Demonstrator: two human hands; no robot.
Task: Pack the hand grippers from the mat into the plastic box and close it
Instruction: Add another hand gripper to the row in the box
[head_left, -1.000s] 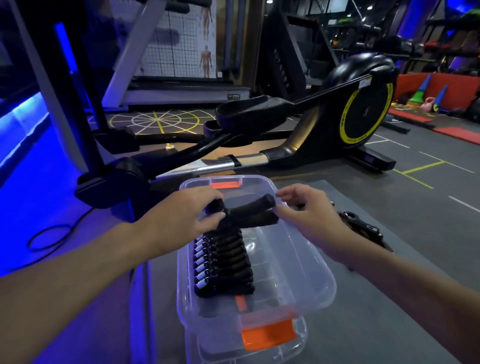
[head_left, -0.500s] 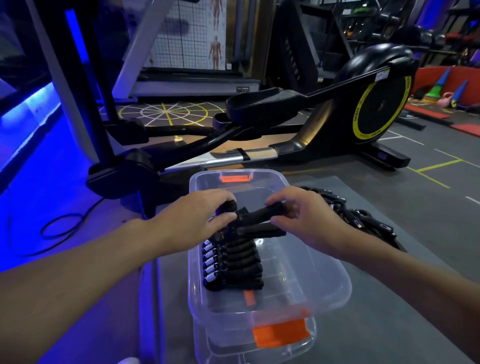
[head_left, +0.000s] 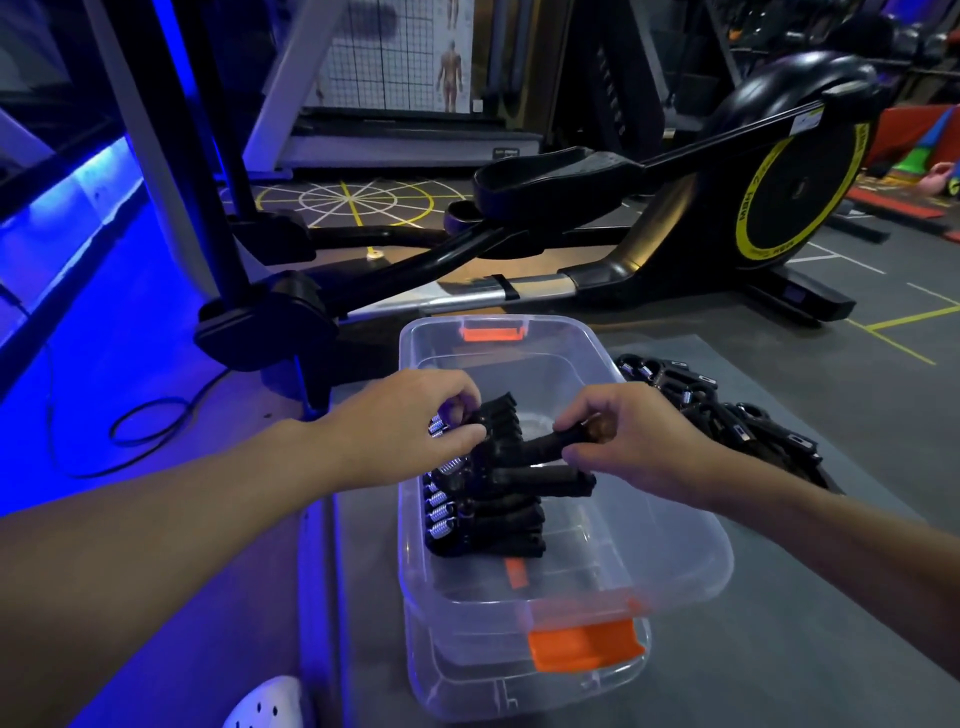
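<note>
A clear plastic box (head_left: 691, 566) with orange latches stands on the grey mat (head_left: 810, 649), on top of its lid. A row of several black hand grippers (head_left: 498, 525) with silver springs lies along its left side. Both hands hold one black hand gripper (head_left: 530, 452) just above that row. My left hand (head_left: 415, 426) pinches its spring end. My right hand (head_left: 628, 436) grips the tip of its upper handle. A pile of loose hand grippers (head_left: 737, 421) lies on the mat right of the box, partly hidden behind my right hand.
A black elliptical trainer (head_left: 675, 208) with a yellow-ringed flywheel stands just beyond the box. A black cable (head_left: 130, 421) loops on the blue-lit floor at left. A white perforated shoe (head_left: 270, 701) shows at the bottom edge.
The held hand gripper has come down into the box onto the row. The camera has tilted, so the box and the pile sit more fully in view.
</note>
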